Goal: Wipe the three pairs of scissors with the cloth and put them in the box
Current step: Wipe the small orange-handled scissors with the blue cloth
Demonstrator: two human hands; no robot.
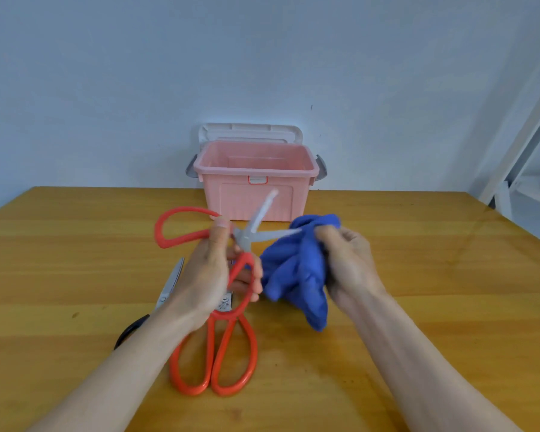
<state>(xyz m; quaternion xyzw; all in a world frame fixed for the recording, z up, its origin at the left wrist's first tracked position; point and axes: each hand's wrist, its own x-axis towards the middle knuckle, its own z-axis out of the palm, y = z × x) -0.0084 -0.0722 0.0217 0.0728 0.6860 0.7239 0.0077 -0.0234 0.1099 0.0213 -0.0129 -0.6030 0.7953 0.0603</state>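
My left hand [211,275] grips a pair of red-handled scissors [181,227] above the table, blades spread apart. One blade points up toward the pink box [256,182]. The other blade points right, its tip inside the bunched blue cloth [296,272] that my right hand [346,263] holds. A second pair of red-handled scissors [219,357] lies on the table beneath my left hand, its blades mostly hidden. A black-handled pair [166,291] lies to the left, partly covered by my left forearm. The box stands open at the table's far edge.
The box's white lid [250,132] leans behind it against the wall. The wooden table [434,291] spreads wide on both sides. A white shelf frame [518,169] stands at the far right beyond the table's edge.
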